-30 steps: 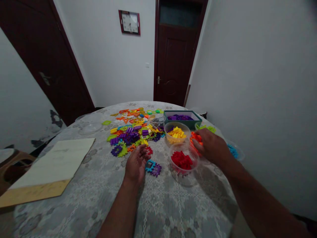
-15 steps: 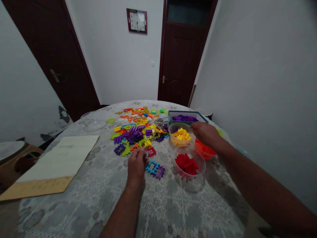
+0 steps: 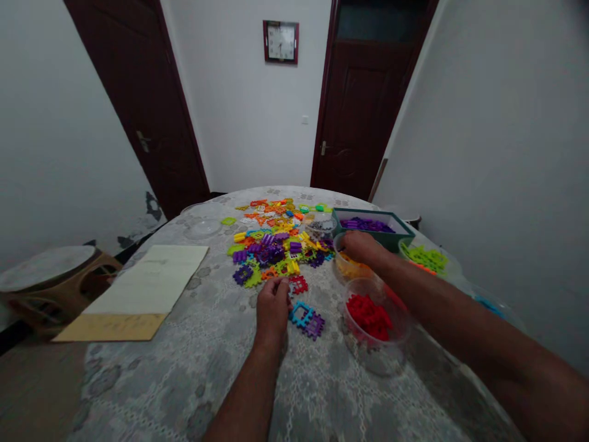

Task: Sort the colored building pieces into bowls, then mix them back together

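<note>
Near the frame's centre, my left hand (image 3: pixel 272 301) curls beside the blue and purple pieces (image 3: pixel 307 319), red bowl (image 3: pixel 399 314) to their right, my right hand (image 3: pixel 361 245) dipping into the yellow bowl (image 3: pixel 345 280) (whether either hand's fingers are closed, I cannot tell), heap (image 3: pixel 271 248) mid-frame, box (image 3: pixel 386 237) right of centre beyond.

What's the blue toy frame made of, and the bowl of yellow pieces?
The blue toy frame looks like matte, opaque plastic: solid, even colour. The round bowl is probably clear plastic, since yellow pieces show through its wall, though glass is possible.
</note>
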### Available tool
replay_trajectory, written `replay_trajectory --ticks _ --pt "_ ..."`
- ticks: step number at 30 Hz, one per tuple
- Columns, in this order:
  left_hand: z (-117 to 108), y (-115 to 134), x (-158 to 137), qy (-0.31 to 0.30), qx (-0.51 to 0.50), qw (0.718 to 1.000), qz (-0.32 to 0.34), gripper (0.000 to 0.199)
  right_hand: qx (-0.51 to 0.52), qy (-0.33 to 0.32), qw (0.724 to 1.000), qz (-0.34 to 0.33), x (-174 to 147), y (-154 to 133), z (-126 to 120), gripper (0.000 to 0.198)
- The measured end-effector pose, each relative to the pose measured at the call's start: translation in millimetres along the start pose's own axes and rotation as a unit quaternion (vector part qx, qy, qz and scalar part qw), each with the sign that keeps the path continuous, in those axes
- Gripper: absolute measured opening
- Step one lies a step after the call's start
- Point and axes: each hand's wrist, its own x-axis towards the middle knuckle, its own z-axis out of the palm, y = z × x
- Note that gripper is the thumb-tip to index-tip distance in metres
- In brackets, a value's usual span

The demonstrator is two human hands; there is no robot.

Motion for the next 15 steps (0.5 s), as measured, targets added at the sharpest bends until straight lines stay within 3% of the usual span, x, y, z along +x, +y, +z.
replay_trajectory --ticks 3,11,15 --pt "-0.3 -1.3 0.2 0.001 -0.001 1.0 -0.001 0.029 -0.059 -0.031 0.998 -0.013 -2.4 1.4 0.5 0.019" --pt "-0.3 -3.6 1.1 0.017 -0.004 1.0 -0.001 0.027 -0.096 0.015 0.995 -0.026 -7.0 14.7 -34.0 0.032" --pt "-2.2 -7.4 3.2 0.02 -0.014 1.0 -0.008 0.025 -0.1 0.072 0.992 0.043 -1.9 35.2 -65.1 0.035"
